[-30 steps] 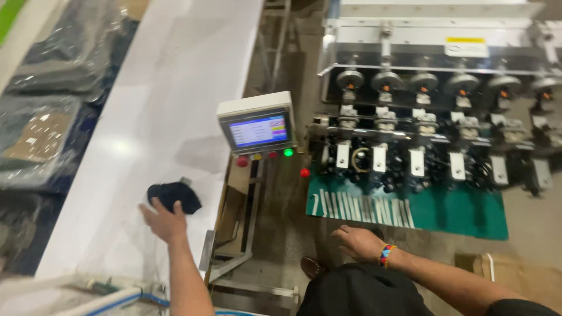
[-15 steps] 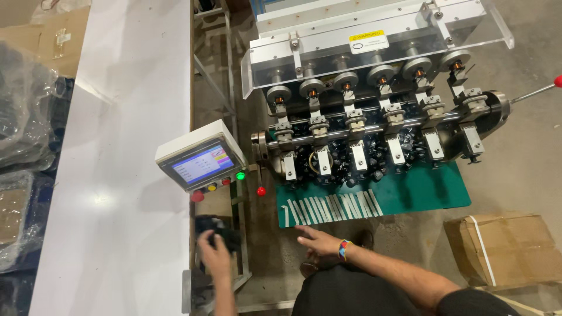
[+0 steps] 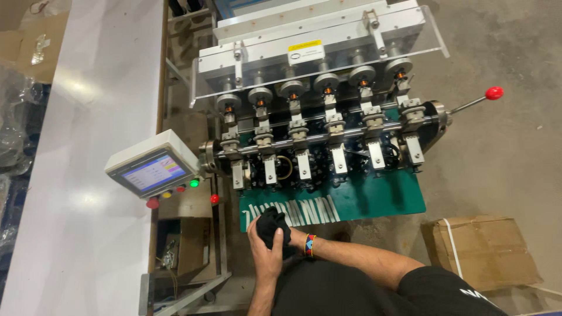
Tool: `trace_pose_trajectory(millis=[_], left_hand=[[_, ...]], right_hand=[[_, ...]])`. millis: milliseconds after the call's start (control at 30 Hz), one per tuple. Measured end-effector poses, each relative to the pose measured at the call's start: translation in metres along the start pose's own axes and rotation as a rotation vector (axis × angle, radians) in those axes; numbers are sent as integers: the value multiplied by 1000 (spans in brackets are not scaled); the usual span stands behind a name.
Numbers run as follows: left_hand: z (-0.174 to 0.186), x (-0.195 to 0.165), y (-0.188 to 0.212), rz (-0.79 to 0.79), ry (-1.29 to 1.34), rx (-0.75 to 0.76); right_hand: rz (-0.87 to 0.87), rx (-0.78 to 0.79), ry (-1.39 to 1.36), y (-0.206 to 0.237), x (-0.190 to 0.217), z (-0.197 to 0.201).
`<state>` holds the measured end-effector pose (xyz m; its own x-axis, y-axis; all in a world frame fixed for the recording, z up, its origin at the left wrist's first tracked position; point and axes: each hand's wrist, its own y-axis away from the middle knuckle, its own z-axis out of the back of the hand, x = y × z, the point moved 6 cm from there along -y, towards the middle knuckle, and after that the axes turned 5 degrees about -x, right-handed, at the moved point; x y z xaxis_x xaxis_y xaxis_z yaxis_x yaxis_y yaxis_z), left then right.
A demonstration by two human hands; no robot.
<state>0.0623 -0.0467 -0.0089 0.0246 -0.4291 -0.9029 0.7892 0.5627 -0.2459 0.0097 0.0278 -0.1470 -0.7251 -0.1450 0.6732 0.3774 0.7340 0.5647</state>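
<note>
— Down by the green tray (image 3: 374,202), just short of the row of metal strips (image 3: 295,212): black cloth (image 3: 272,225), bunched up, pressed between both hands.
— Moved, then?
— Yes. Lay on the white worktop (image 3: 76,175) a second ago, under the left hand (image 3: 264,257) alone. Now carried across, past the control screen (image 3: 151,171).
— And the right hand (image 3: 290,240)?
— Closed around the cloth too; left grip wrapped over it. Looks ready for wiping.

A long white table (image 3: 76,175) runs along the left side; its surface shows only glare. A concrete floor (image 3: 503,146) carries the winding machine (image 3: 322,117) on its green base plate (image 3: 351,202). A brown cardboard box (image 3: 486,251) rests on the floor at lower right.
</note>
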Motion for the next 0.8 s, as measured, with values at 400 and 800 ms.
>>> trace_pose_trajectory(millis=[400, 800], left_hand=[[-108, 7, 23, 312, 166, 28], [-197, 27, 80, 282, 129, 944]], right_hand=[[410, -41, 136, 81, 16, 86], [668, -1238, 1027, 193, 29, 257]])
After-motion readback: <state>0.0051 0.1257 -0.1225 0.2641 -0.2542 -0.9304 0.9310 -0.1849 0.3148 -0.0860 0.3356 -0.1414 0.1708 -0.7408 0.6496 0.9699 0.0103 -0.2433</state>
